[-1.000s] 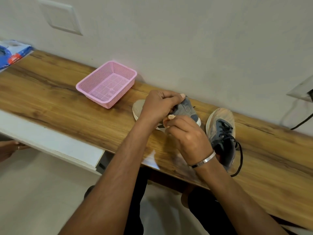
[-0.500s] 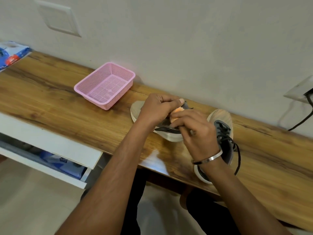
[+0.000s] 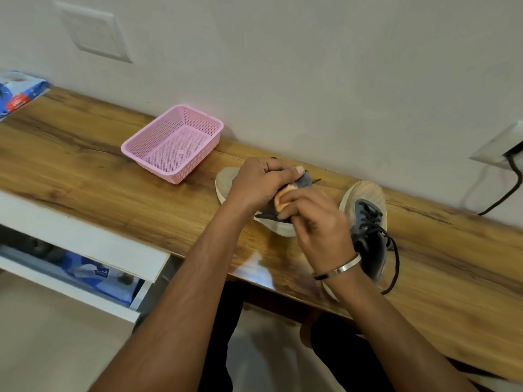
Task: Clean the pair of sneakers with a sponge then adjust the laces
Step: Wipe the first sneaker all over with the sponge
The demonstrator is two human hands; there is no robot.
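Observation:
Two grey-blue sneakers with pale soles lie on the wooden desk (image 3: 99, 176). My left hand (image 3: 260, 185) grips the left sneaker (image 3: 226, 179) from above, holding it tilted on its side. My right hand (image 3: 317, 222) pinches an orange sponge (image 3: 283, 198) and presses it against that sneaker's upper. Most of this shoe is hidden under both hands. The right sneaker (image 3: 368, 222) lies beside my right wrist, its dark laces (image 3: 394, 258) loose and trailing toward the desk's front edge.
A pink mesh basket (image 3: 169, 145) stands on the desk near the wall. A white drawer (image 3: 85, 250) hangs open under the desk at left, with blue packets inside. A blue packet (image 3: 17, 91) lies at far left. A black cable (image 3: 506, 190) runs from a wall socket at right.
The sponge has come up onto the shoe's upper under my right hand, and the left sneaker has tilted more onto its side. The drawer at left has opened.

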